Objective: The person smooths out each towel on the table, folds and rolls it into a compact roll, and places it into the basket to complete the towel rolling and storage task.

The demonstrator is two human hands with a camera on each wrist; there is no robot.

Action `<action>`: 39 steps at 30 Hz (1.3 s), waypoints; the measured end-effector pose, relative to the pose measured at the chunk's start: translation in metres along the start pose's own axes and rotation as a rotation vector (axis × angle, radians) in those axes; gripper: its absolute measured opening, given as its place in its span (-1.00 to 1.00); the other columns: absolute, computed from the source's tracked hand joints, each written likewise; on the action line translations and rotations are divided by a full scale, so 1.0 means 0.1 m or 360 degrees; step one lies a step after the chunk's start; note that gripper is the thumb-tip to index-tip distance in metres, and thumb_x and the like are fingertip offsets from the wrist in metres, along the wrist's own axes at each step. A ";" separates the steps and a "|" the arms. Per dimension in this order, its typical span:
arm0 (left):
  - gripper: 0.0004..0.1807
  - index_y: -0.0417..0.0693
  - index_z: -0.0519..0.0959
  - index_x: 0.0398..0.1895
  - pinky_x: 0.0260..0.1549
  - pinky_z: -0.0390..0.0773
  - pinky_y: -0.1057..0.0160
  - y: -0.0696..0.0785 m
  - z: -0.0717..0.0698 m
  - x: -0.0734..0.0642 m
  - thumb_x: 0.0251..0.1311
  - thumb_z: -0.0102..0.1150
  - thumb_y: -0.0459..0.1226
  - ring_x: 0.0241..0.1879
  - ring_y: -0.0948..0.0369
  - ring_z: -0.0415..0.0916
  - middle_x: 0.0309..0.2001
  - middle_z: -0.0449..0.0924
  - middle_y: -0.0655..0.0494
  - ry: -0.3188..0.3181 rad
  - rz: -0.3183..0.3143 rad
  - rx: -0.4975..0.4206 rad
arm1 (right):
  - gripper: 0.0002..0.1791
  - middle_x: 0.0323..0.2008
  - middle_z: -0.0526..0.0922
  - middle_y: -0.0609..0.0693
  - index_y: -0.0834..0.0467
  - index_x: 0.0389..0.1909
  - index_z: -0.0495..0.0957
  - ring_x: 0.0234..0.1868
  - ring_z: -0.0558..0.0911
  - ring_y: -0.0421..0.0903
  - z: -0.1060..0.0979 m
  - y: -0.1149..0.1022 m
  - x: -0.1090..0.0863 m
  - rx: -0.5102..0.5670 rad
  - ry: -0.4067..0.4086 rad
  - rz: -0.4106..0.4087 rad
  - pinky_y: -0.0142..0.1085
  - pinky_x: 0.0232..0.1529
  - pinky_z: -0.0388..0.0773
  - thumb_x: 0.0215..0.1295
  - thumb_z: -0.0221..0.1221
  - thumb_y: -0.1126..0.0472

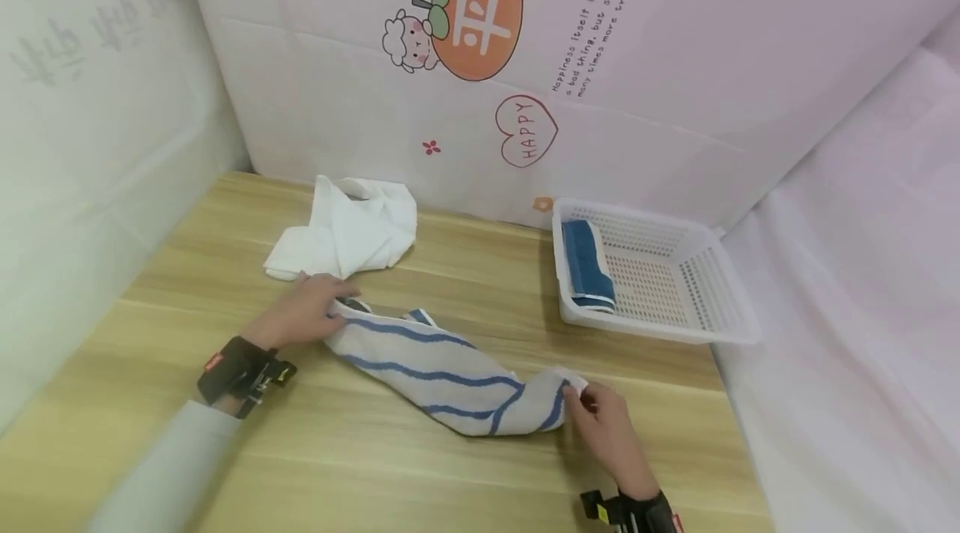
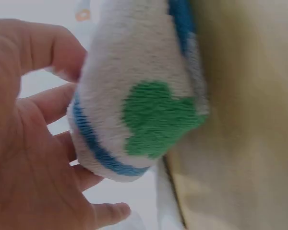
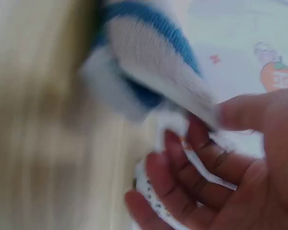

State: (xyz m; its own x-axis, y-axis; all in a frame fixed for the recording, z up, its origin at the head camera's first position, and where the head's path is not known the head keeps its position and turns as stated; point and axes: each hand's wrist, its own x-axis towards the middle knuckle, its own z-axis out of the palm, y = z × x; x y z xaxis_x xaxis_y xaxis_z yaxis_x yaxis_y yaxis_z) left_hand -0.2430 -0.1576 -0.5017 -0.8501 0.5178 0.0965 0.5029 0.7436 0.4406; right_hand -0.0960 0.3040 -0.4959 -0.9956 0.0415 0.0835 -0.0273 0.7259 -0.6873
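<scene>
A white towel with blue stripes (image 1: 427,366) stretches between my two hands over the wooden table, its middle sagging and twisted toward the right end. My left hand (image 1: 309,312) pinches its left end between thumb and fingers; a green patch (image 2: 156,120) shows on the cloth there in the left wrist view. At the other end, my right hand (image 1: 606,425) pinches a corner of the towel (image 3: 153,52) between thumb and index finger, with the remaining fingers loosely curled below. Parts of the towel's underside are hidden by its folds.
A crumpled white cloth (image 1: 352,229) lies at the back left, just beyond my left hand. At the back right stands a white plastic basket (image 1: 667,329) with a folded blue towel (image 1: 587,262) along its left side. Printed white sheeting (image 1: 337,100) walls the table (image 1: 337,466).
</scene>
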 end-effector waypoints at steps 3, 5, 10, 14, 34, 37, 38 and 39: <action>-0.42 -0.10 0.63 0.18 0.25 0.32 -0.33 -0.04 0.01 -0.09 -0.03 0.28 -0.26 0.22 -0.19 0.43 0.20 0.56 -0.20 0.0061 0.0028 -0.0059 | -0.83 -0.29 0.64 0.09 0.28 -0.28 0.61 -0.22 0.61 -0.08 -0.03 0.00 0.03 -0.0107 0.0128 -0.0072 -0.15 -0.13 0.65 0.46 0.18 0.24; -0.39 -0.10 0.64 0.18 0.22 0.38 -0.27 -0.05 0.01 -0.14 -0.09 0.32 -0.26 0.20 -0.18 0.44 0.19 0.55 -0.19 0.0115 0.0044 -0.0115 | -0.86 -0.18 0.67 0.16 0.31 -0.14 0.63 -0.14 0.64 0.04 -0.02 -0.07 0.14 -0.0135 0.0221 -0.0209 -0.01 -0.08 0.65 0.41 0.22 0.31; -0.48 -0.13 0.67 0.09 0.02 0.54 -0.11 -0.11 -0.03 -0.29 -0.08 0.36 -0.36 -0.01 -0.03 0.50 0.02 0.54 -0.08 0.0227 0.0068 -0.0117 | -0.71 -0.08 0.70 0.16 0.30 0.01 0.62 -0.04 0.66 0.11 0.19 -0.28 0.60 -0.0213 -0.0090 -0.0490 0.05 0.00 0.63 0.27 0.31 0.37; -0.60 -0.18 0.70 -0.03 -0.14 0.60 -0.02 -0.18 -0.09 -0.37 -0.04 0.36 -0.47 -0.14 0.04 0.55 -0.10 0.59 -0.02 0.0300 0.0106 -0.0077 | -0.63 -0.09 0.68 0.05 0.23 0.07 0.62 -0.06 0.62 -0.03 0.44 -0.30 0.86 -0.0372 -0.0588 -0.0453 -0.11 -0.01 0.60 0.25 0.36 0.30; -0.72 -0.23 0.71 -0.36 -0.08 0.46 0.28 -0.25 -0.61 -0.50 -0.13 0.32 -0.67 -0.16 0.06 0.49 -0.22 0.57 -0.02 0.0824 0.0377 -0.0115 | -0.91 -0.37 0.44 -0.16 0.06 -0.27 0.39 -0.30 0.49 -0.24 0.61 -0.51 0.72 -0.0008 -0.0886 -0.0543 -0.39 -0.29 0.43 0.37 0.10 0.30; -0.69 -0.25 0.69 -0.32 0.03 0.32 0.14 -0.26 -0.76 -0.49 -0.16 0.31 -0.67 -0.20 0.01 0.48 -0.24 0.59 -0.07 0.0935 0.0395 -0.0096 | -0.86 -0.33 0.48 -0.11 0.08 -0.18 0.40 -0.27 0.52 -0.21 0.55 -0.57 0.73 0.0061 -0.0847 -0.0572 -0.35 -0.25 0.49 0.37 0.08 0.38; -0.69 -0.25 0.68 -0.30 0.04 0.30 0.04 -0.28 -0.79 -0.50 -0.14 0.31 -0.66 -0.22 -0.02 0.49 -0.26 0.61 -0.09 0.0941 0.0373 -0.0073 | -0.81 -0.32 0.50 -0.11 0.08 -0.11 0.42 -0.27 0.52 -0.20 0.54 -0.59 0.72 0.0067 -0.0835 -0.0581 -0.34 -0.25 0.51 0.37 0.07 0.40; -0.70 -0.26 0.68 -0.27 0.05 0.29 -0.06 -0.31 -0.80 -0.51 -0.11 0.32 -0.64 -0.23 -0.03 0.50 -0.27 0.62 -0.10 0.0922 0.0334 -0.0038 | -0.76 -0.33 0.51 -0.11 0.09 -0.02 0.43 -0.29 0.52 -0.19 0.53 -0.60 0.71 0.0055 -0.0820 -0.0596 -0.33 -0.25 0.52 0.37 0.07 0.41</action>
State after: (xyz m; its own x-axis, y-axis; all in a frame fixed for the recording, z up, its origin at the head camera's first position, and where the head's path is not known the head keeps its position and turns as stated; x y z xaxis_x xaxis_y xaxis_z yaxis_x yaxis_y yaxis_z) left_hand -0.2278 -0.2408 -0.4482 -0.6834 0.3329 0.6497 0.6707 0.6378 0.3787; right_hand -0.1697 0.2264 -0.4870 -0.8327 -0.5529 -0.0293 -0.3763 0.6040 -0.7026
